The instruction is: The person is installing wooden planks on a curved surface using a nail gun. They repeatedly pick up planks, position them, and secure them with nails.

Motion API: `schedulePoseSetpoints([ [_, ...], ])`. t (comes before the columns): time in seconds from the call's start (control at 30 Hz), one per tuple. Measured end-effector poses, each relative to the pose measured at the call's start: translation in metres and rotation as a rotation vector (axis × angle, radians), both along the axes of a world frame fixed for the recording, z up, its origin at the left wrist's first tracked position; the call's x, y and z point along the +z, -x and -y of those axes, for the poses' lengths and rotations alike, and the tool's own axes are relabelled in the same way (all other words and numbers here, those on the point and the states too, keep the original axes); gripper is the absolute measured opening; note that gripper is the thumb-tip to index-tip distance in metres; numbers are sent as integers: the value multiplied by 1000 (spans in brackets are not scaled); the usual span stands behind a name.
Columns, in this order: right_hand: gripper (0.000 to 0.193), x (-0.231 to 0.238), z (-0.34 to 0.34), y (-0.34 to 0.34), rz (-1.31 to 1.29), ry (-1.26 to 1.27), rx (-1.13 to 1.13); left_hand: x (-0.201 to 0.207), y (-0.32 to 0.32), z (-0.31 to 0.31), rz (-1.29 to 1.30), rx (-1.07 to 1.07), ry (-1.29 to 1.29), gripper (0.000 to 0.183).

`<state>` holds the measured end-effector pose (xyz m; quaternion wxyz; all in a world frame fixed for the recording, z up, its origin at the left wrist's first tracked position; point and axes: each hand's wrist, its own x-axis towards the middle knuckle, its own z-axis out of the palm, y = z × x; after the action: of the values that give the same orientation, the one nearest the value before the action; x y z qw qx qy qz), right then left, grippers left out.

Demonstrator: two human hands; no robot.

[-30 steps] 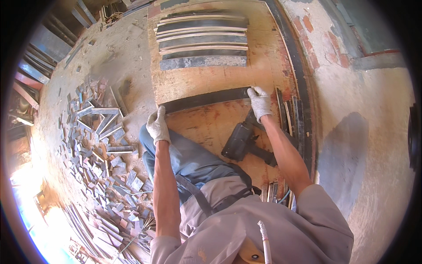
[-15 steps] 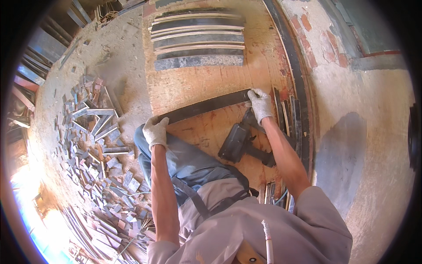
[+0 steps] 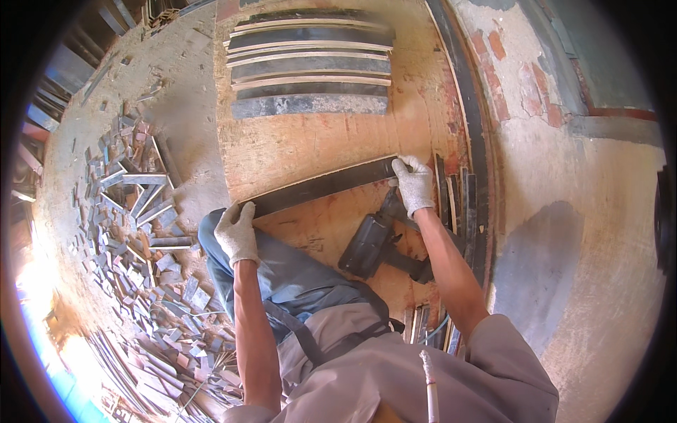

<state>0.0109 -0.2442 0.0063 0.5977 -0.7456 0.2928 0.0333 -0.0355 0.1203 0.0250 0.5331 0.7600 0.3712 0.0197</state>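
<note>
A long dark plywood strip (image 3: pixel 324 185) with a pale edge spans between my two gloved hands. Gripping its left end is my left hand (image 3: pixel 237 233), thumb on top, just above my knee. At the other end my right hand (image 3: pixel 413 185) pinches the strip's corner between thumb and fingers. The strip slants, its right end farther from me. Just below the right hand lies a black nail gun (image 3: pixel 368 245) on the wooden board, its handle toward my right forearm.
Several dark strips (image 3: pixel 310 69) lie in rows on the board (image 3: pixel 303 144) ahead. Offcuts (image 3: pixel 151 211) are heaped on the floor to the left. Narrow strips (image 3: pixel 470 204) stand along the right edge beside a worn wall (image 3: pixel 522 162). A cigarette (image 3: pixel 430 388) shows at the bottom.
Both hands still hold the strip. It has come slightly nearer to me and left in the picture, while the whole view has shifted a little.
</note>
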Motion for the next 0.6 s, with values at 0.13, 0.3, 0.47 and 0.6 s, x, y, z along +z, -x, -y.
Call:
schedulePoseSetpoints([
  [0.13,21,-2,1,0,31,18,25,-5,-1,-3,-25,19,54,39],
  [0.3,22,-2,1,2,-20,19,32,-13,1,-8,-29,47,123,40],
  [0.47,20,-6,-7,15,-37,78,39,-9,-6,-13,-15,59,130,33],
  [0.6,20,-10,-5,15,-28,66,28,-14,-2,-14,-36,30,40,35],
])
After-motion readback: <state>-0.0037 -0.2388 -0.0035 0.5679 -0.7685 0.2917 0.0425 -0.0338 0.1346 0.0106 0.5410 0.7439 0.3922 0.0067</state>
